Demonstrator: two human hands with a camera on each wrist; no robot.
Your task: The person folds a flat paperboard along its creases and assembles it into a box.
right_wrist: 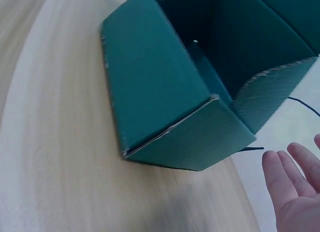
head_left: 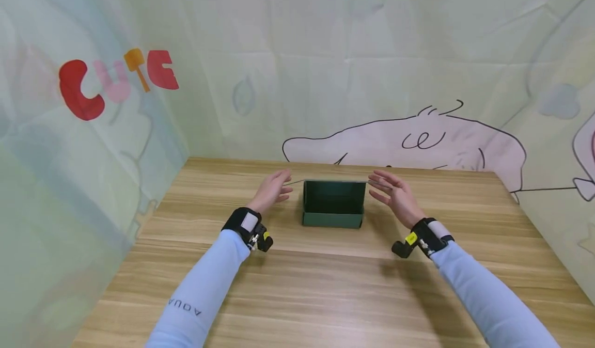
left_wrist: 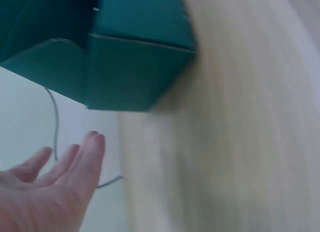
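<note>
A green cardboard box (head_left: 332,220) stands on the table with its lid raised at the back, its dark inside facing me. On its left side is my left hand (head_left: 272,189), fingers extended and holding nothing. Opposite, on the right side, my right hand (head_left: 394,195) has its fingers spread and loosely bent, also holding nothing. Thin edges stick out from the lid's top corners toward both hands; whether fingertips touch them I cannot tell. Both wrist views show the box's side (left_wrist: 127,74) and folded corner (right_wrist: 192,134), with a gap between those parts and the fingers.
The wooden table (head_left: 325,286) reaches back to a printed cloth wall (head_left: 353,79) with cartoon drawings. Another cloth (head_left: 69,183) with coloured letters hangs on the left. Straps with small cameras (head_left: 264,238) sit on both wrists.
</note>
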